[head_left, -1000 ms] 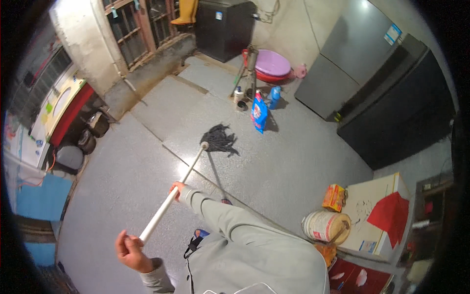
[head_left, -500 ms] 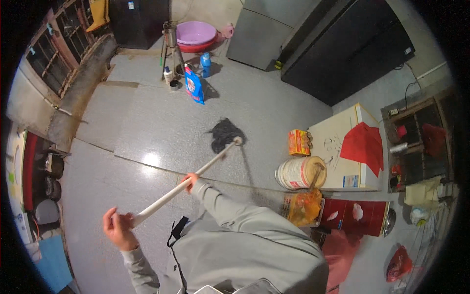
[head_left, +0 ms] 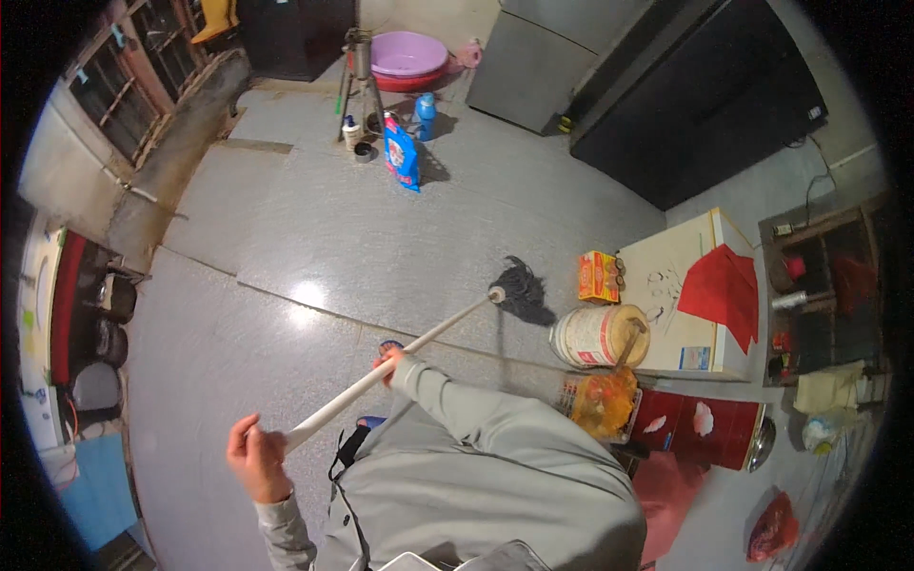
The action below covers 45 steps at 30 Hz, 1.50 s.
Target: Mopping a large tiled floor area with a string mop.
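A mop with a long white handle [head_left: 352,394] slants across the floor in front of me. Its dark grey string head [head_left: 524,289] lies on the grey floor, fanned out to the right of the handle's socket. My left hand [head_left: 258,461] is closed at the upper end of the handle. Farther down, my right hand [head_left: 389,364] wraps round the middle of it, partly hidden by its sleeve. A white bucket [head_left: 598,336] stands close to the right of the mop head, beside a yellow and red box [head_left: 598,277].
A blue bag [head_left: 401,154], a blue bottle [head_left: 426,116] and a metal stand [head_left: 361,63] are on the floor ahead, before a purple basin [head_left: 409,54]. A white cabinet [head_left: 666,249] and a dark red cabinet [head_left: 681,423] stand right. A counter [head_left: 55,314] runs along the left.
The mop head has swept to the right toward the bucket, and its strings have flipped from the left to the right of the socket. Both hands keep hold of the handle.
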Tool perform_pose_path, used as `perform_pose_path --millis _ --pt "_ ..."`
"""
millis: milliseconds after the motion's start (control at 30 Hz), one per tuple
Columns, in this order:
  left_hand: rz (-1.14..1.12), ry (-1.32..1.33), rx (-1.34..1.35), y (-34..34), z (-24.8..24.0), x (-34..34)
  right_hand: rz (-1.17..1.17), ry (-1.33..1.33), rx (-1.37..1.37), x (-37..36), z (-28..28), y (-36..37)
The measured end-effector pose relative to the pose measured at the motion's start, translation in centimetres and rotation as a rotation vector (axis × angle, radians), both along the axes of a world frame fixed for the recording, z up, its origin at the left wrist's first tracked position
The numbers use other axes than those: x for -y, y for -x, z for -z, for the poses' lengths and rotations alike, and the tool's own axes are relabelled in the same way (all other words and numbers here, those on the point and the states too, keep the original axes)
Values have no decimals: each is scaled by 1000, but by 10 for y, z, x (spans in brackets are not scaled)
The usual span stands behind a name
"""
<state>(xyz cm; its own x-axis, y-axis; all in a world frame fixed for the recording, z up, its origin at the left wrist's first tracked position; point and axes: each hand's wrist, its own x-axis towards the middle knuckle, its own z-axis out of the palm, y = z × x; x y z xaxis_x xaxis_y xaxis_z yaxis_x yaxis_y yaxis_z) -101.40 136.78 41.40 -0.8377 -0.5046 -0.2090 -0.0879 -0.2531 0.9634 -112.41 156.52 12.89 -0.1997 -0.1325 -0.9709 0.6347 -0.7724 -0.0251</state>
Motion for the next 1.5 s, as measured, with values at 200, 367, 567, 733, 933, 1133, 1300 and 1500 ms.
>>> perform_pose_path --millis 200,367,567,733,933,1133,1300,1500 --pt "-566 267 39 -82 -57 54 -316 364 124 134 -40 -33" --pt "-659 482 -22 -133 -89 49 -560 502 -96 207 -73 -53" --pt "-390 621 -318 -97 -93 33 -509 445 -156 218 -87 -18" --pt "-214 477 -446 -79 -118 87 -386 481 -125 193 -102 -22" --pt "-263 408 -228 -43 -89 98 -110 451 -62 114 -84 -37" --pt "79 99 -88 1 -35 44 130 266 -51 7 -24 -60" --pt "253 -164 -76 -9 -12 15 62 115 68 -42 -13 -69" --pt "-45 56 1 -44 -44 46 -145 210 321 24 -23 -67"
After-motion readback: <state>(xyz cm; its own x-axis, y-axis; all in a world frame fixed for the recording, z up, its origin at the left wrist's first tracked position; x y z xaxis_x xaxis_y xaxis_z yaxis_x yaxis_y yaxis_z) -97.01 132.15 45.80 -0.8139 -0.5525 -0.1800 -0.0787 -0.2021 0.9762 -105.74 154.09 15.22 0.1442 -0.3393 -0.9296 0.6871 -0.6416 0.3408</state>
